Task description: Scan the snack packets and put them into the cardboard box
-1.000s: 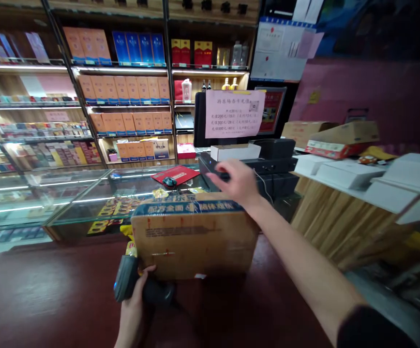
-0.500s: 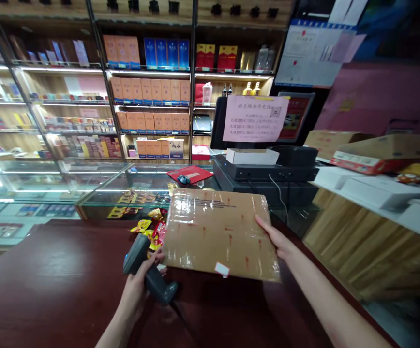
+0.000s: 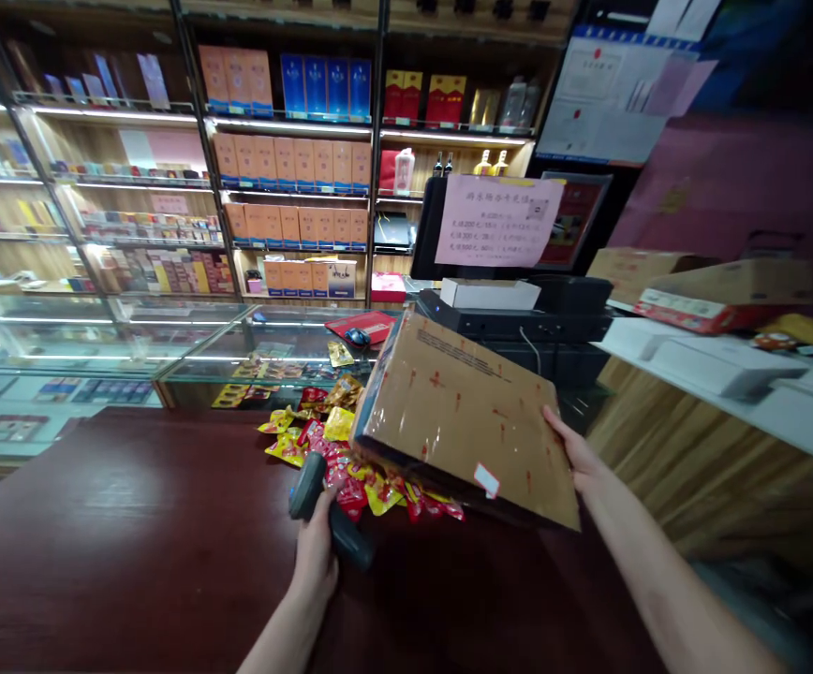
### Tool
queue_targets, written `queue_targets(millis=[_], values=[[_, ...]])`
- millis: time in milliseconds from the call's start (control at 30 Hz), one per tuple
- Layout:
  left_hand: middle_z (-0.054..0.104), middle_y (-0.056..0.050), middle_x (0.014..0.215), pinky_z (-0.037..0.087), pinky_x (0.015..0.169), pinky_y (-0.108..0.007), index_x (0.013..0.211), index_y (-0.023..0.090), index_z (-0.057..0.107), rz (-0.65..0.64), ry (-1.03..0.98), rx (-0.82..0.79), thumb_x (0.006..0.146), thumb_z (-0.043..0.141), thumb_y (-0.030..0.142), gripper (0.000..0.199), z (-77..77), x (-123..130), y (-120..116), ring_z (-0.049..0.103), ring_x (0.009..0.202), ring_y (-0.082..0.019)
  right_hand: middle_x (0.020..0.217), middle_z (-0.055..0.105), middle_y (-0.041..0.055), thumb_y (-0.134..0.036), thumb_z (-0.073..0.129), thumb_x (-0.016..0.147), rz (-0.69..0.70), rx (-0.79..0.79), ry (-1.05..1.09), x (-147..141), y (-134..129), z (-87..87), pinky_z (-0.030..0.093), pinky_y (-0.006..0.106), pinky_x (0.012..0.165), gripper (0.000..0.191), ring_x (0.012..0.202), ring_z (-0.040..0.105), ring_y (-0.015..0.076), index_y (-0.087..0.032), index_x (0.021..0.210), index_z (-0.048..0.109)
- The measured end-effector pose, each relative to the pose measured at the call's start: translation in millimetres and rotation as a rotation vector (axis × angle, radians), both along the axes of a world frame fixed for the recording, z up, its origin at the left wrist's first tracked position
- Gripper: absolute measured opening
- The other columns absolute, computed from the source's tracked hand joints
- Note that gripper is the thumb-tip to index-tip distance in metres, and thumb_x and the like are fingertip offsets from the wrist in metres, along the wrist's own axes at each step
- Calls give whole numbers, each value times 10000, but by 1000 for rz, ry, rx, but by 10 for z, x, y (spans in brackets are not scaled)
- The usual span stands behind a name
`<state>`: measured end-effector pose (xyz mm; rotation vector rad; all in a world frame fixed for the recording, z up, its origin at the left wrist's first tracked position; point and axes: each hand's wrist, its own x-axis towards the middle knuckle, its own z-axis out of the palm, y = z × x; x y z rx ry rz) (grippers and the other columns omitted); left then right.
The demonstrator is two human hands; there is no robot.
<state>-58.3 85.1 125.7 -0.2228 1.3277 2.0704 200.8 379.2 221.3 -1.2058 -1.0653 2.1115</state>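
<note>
A dark handheld scanner (image 3: 340, 524) is gripped in my left hand (image 3: 317, 548), low over the dark red table. My right hand (image 3: 575, 454) holds the right edge of a brown cardboard box (image 3: 469, 412) wrapped in clear film, its thumb on the top face. The box is tilted, its left end raised, and a small white label shows near its front edge. Beneath and to the left of it lies a pile of red and yellow snack packets (image 3: 336, 459), partly hidden by the box.
Behind the table stands a glass display counter (image 3: 202, 360) with a red mat (image 3: 378, 326) and a mouse. A monitor (image 3: 429, 225) bearing a pink notice is at the back. White boxes (image 3: 716, 365) stand on the right counter; stocked shelves line the wall.
My left hand has come off the box's left corner and moved right with the scanner. The box has shifted right and tilted, uncovering more snack packets.
</note>
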Motion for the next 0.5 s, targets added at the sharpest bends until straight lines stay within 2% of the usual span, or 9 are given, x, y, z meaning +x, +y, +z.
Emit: queue_targets(millis=[100, 267, 333, 500], values=[[717, -86, 1061, 553, 778, -303, 1143, 138, 670, 56, 123, -33, 678, 802, 401, 550, -8, 235, 101, 688, 931, -230, 873, 794, 148, -519, 465, 922, -92, 53, 14, 118, -8, -16, 598, 458, 844, 478, 836, 767, 311, -174, 1170, 682], [702, -125, 1155, 494, 978, -376, 1069, 124, 716, 5, 272, 36, 700, 781, 408, 470, 52, 389, 77, 621, 1148, -296, 886, 799, 107, -549, 444, 929, -287, 149, 81, 352, 3, -1, 599, 417, 869, 453, 876, 763, 288, -223, 1125, 689], [705, -136, 1156, 458, 1030, -393, 1067, 113, 717, 31, 298, 56, 721, 760, 382, 441, 78, 392, 32, 598, 1192, -304, 886, 798, 112, -556, 435, 930, -301, 173, 42, 410, 9, -11, 601, 427, 865, 474, 877, 763, 291, -211, 1142, 681], [690, -124, 1199, 382, 1103, -395, 1072, 126, 722, 46, 366, -30, 749, 721, 373, 407, 51, 375, -17, 550, 1261, -299, 919, 797, 103, -554, 492, 899, -310, 234, 19, 487, -57, -135, 604, 452, 863, 469, 893, 758, 310, -218, 1180, 658]])
